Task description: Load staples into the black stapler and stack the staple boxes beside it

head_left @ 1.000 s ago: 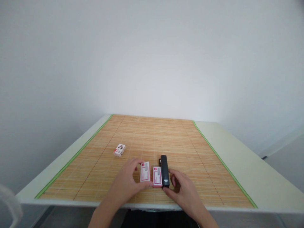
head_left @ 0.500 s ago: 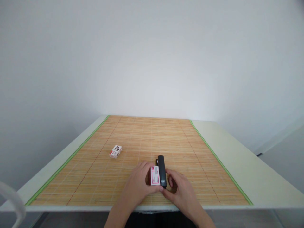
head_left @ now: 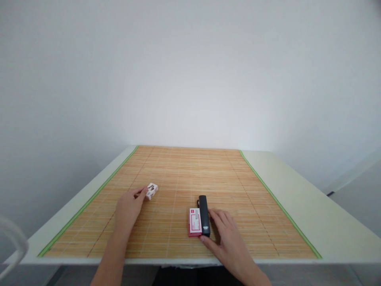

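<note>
My left hand (head_left: pixel 129 206) pinches the near left corner of a small white box (head_left: pixel 152 191) with a dark printed picture, tilted on the bamboo mat. Nearer the front edge, a black stapler (head_left: pixel 204 214) lies lengthwise, pointing away from me. Against its left side sits a white box with red edges and print (head_left: pixel 195 221), its top facing up. My right hand (head_left: pixel 224 240) curls around the stapler's near right side, thumb by its near end and fingertips along its side.
The bamboo mat (head_left: pixel 184 167) with green edging covers much of the white table (head_left: pixel 300 194). A pale wall (head_left: pixel 190 79) rises behind it. A blurred white curved object (head_left: pixel 18 238) intrudes at the lower left.
My left hand has let go of the red-and-white box, moved left and away from me, and taken hold of the small white box. My right hand stays by the stapler.
</note>
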`<state>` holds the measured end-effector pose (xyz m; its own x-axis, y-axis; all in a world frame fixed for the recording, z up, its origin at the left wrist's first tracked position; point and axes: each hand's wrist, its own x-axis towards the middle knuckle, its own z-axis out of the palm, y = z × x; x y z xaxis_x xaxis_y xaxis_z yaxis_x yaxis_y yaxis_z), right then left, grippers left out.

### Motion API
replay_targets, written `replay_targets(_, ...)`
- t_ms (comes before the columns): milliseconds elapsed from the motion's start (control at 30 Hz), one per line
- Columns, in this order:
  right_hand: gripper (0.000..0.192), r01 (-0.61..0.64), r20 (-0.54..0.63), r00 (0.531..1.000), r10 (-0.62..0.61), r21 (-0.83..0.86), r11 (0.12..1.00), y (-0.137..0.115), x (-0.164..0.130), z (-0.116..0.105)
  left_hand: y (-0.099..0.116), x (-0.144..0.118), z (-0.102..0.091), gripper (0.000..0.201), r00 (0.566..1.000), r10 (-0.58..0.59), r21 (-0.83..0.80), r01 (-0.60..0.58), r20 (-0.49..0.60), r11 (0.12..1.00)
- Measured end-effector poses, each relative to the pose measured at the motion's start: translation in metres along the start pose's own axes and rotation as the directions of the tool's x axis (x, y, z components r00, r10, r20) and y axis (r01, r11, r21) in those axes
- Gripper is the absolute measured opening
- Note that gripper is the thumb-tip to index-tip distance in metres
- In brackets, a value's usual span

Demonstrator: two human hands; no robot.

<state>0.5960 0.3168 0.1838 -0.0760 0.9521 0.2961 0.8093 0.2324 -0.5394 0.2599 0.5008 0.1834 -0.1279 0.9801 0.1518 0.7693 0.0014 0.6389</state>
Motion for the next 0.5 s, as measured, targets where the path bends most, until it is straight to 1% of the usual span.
replay_targets(100, 0.054, 0.012, 0.033, 0.999, -0.010, -0.060, 0.998, -0.002, 0.000, -0.001, 0.019, -0.010, 0.013, 0.041, 0.995, 0.021, -0.076, -0.014, 0.097, 0.997)
replay_targets(200, 0.044, 0.012, 0.053, 0.999, -0.007, -0.098, 0.995, -0.003, 0.001, -0.001, 0.048, -0.029, 0.032, 0.043, 0.979, 0.023, -0.205, 0.020, 0.203, 0.978)
replay_targets(267, 0.041, 0.015, 0.060, 0.998, -0.009, -0.108, 0.994, -0.002, 0.001, -0.001, 0.068, -0.044, 0.047, 0.043, 0.963, 0.058, -0.303, 0.025, 0.263, 0.953)
replay_targets(333, 0.038, 0.019, 0.063, 0.998, -0.012, -0.111, 0.994, -0.002, 0.001, 0.000, 0.086, -0.058, 0.059, 0.040, 0.954, 0.094, -0.380, 0.023, 0.285, 0.925)
replay_targets(400, 0.035, 0.023, 0.067, 0.998, -0.015, -0.112, 0.993, -0.002, 0.000, 0.000, 0.100, -0.070, 0.068, 0.035, 0.953, 0.118, -0.430, 0.014, 0.280, 0.902)
replay_targets(500, 0.034, 0.025, 0.068, 0.998, -0.017, -0.112, 0.993, -0.002, 0.000, 0.001, 0.114, -0.083, 0.075, 0.029, 0.954, 0.146, -0.489, 0.001, 0.262, 0.872)
